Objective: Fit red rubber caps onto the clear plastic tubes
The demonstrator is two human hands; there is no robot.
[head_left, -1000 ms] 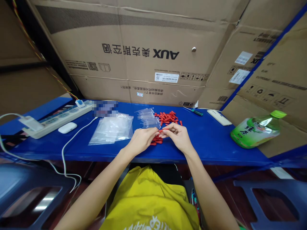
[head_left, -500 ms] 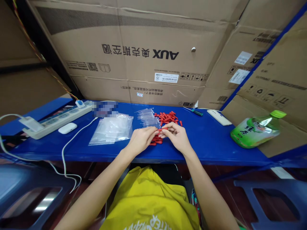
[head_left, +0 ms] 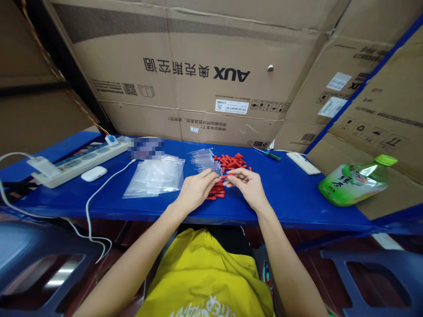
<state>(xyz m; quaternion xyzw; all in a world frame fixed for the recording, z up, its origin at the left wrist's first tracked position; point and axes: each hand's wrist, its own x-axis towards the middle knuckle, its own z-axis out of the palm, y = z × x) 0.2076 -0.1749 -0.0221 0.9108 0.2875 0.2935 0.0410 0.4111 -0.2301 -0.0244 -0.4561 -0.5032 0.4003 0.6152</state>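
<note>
Right hand [head_left: 249, 185] angled inward from lower right, pinching a small, red, rubbery-looking bulb [head_left: 224, 177] just below frame centre. Left hand [head_left: 198, 187] mirrored it, fingers curled; couldn't tell if its grip held anything.

The light is soft and even on the smooth blue tabletop [head_left: 291, 198], but the space below is dim. A white glare lies on the dark red floor [head_left: 61, 274]. At both lower corners, grey-blue plastic stools [head_left: 20, 240] look stretched and blurred. Square mosaic blocks [head_left: 145, 148] hide one spot.
</note>
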